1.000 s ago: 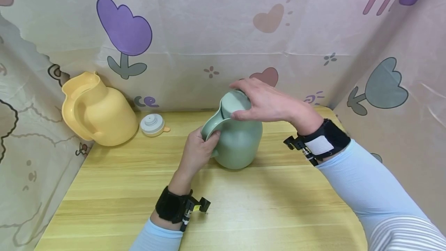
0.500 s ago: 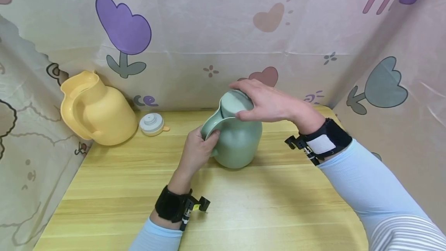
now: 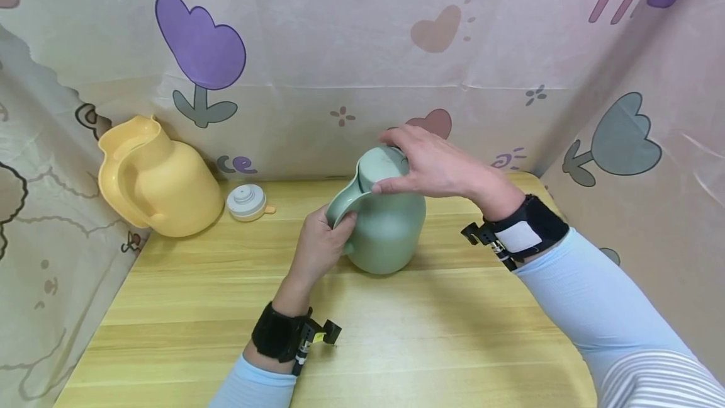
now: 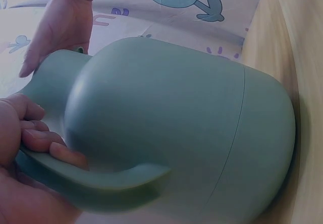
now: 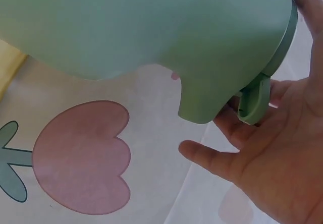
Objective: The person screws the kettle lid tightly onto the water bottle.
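Observation:
A pale green thermos jug (image 3: 391, 235) stands upright on the wooden table. My left hand (image 3: 320, 241) grips its handle (image 4: 106, 186), the fingers wrapped round the upper part. On top, the green lid (image 3: 381, 165) sits in the jug's neck. My right hand (image 3: 435, 165) holds this lid from above, thumb at its near side and fingers reaching over its far side. In the right wrist view a small green tab (image 5: 256, 103) sticks out from the lid between the fingers, close to the spout (image 5: 198, 102); the little finger stretches away from the lid.
A yellow thermos jug (image 3: 181, 191) without a lid stands at the back left. Beside it lies a white-and-grey stopper lid (image 3: 247, 202) with a yellow tab. Printed cloth (image 3: 317, 30) hangs behind the table (image 3: 419, 345) and along both sides.
The right hand shifts slightly on the green lid, its thumb sliding a little right and then back left. The left hand and both jugs stay in place.

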Demonstrator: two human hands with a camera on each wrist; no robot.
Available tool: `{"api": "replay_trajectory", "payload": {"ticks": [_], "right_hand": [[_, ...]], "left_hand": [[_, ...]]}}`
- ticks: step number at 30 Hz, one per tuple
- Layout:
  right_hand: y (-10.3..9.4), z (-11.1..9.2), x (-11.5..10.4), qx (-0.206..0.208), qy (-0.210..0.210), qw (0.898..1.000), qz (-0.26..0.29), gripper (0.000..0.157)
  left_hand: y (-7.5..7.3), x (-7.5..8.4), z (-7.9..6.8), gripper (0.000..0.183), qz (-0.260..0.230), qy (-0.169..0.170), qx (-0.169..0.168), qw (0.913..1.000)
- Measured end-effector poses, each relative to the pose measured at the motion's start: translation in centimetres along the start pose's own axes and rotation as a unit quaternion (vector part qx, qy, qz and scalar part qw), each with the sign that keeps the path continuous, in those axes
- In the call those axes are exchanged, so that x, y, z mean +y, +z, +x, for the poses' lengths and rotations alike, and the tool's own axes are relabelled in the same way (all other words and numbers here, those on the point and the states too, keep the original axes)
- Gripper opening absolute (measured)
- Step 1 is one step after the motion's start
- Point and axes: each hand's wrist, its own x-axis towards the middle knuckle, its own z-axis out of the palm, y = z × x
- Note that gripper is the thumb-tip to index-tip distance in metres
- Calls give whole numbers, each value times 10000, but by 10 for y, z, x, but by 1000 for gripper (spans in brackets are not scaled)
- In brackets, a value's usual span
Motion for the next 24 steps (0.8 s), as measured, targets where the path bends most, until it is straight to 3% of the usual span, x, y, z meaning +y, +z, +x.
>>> {"api": "replay_trajectory", "payload": {"ticks": [9,13,19,24], "right_hand": [[-3,-1,-4,-223,-317,9990,210,70],[-3,0,-4,-98,-239,9995,163,70],[1,1,-2,154,16,9999,-49,84],[0,-1,-2,8,-184,9998,5,78]], "left_hand": [[1,-1,0,15,-35,56,42,10000],[1,0,0,15,-23,84,42,10000],[1,0,0,14,54,117,40,9999],[1,1,-1,14,55,87,34,9999]]}}
